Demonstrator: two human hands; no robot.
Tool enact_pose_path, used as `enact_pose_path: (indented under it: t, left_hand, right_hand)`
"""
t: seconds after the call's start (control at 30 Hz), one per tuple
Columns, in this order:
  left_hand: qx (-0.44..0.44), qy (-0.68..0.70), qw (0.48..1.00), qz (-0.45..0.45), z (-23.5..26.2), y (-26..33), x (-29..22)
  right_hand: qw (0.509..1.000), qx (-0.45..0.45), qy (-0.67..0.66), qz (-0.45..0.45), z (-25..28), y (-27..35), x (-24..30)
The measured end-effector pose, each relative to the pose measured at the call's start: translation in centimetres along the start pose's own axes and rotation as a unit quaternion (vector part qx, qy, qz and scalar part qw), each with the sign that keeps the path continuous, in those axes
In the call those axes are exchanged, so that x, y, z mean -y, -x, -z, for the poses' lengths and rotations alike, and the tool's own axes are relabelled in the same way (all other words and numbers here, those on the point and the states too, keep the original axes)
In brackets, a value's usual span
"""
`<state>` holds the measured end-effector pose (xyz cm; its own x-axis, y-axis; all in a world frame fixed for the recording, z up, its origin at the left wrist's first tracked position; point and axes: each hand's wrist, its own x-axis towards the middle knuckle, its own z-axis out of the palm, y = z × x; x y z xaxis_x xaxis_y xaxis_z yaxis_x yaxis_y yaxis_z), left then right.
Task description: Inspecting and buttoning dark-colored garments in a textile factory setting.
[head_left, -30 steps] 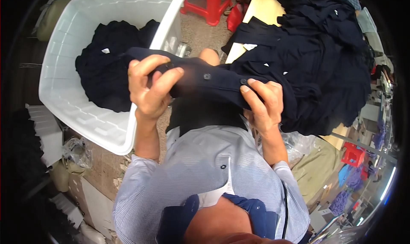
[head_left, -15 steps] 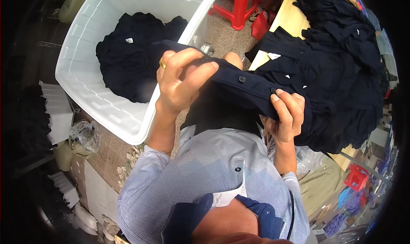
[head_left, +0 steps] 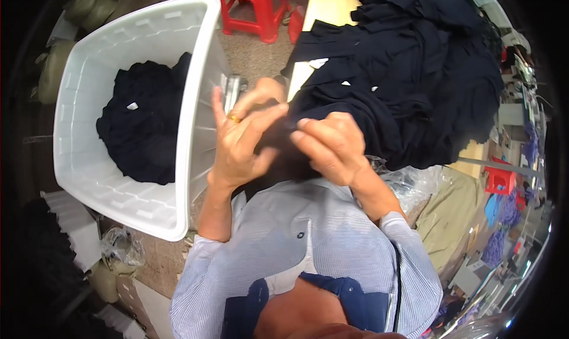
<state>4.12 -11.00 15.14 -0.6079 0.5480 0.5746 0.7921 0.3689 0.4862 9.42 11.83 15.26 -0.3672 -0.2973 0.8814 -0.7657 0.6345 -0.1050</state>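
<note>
Here, both hands' fingers [head_left: 308, 128] close on a dark garment [head_left: 379, 107], pinched between opposing fingertips.

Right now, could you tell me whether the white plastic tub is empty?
No, the white plastic tub holds a heap of dark garments lying against its bottom.

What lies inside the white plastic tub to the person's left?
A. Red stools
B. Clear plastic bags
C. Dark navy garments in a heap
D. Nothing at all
C: the white plastic tub holds a heap of dark navy garments with a small white tag showing, while the left hand and right hand work dark fabric beside it.
</note>
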Motion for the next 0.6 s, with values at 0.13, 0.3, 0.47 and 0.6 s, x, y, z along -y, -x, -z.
enact_pose_path:
  t: [0.13, 0.3, 0.47, 0.6]
  left_hand:
    - [-0.060, 0.143, 0.988, 0.025, -0.4, 0.7, 0.3]
    - [-0.240, 0.230, 0.943, -0.033, 2.5, 2.0, -1.8]
    - [-0.558, 0.313, 0.767, 0.044, 8.6, 2.7, 0.0]
    - [-0.392, 0.004, 0.919, 0.044, 10.7, 0.4, 1.2]
  right_hand:
    - [0.996, 0.008, -0.062, -0.058, -0.9, 1.9, 0.7]
    - [0.976, 0.097, -0.072, -0.179, -0.5, 5.4, 1.3]
    - [0.962, 0.115, 0.019, -0.248, 1.3, 9.6, 0.1]
    - [0.773, 0.173, -0.154, -0.590, 1.1, 11.8, -1.7]
